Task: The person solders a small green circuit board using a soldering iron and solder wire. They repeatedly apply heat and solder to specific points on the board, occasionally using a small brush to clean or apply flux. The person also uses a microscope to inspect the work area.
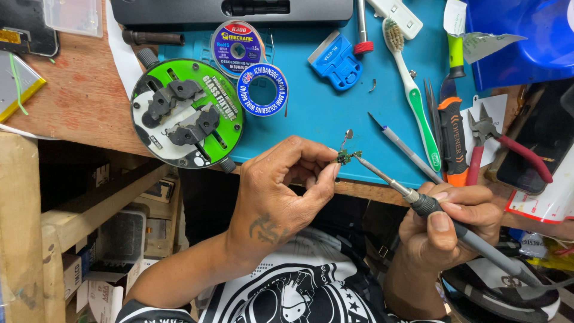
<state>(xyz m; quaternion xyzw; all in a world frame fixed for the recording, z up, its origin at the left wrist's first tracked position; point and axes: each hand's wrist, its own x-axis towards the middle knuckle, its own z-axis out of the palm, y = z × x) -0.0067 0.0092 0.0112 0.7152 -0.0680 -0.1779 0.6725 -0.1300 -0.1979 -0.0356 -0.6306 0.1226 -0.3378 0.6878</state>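
My left hand (287,185) pinches a tiny green circuit part (344,156) between thumb and fingertips, just above the front edge of the blue work mat (323,113). A thin wire with a small round end sticks up from the part. My right hand (448,230) grips a grey soldering iron (418,200) like a pen. The iron's metal tip touches the small part from the right.
On the mat lie a round green and black fixture (186,113), two solder spools (251,66), a blue scraper (336,60), a green and white toothbrush (412,90), a thin probe (406,152), an orange-handled knife (452,134) and red-handled pliers (496,143). Shelves with boxes sit below left.
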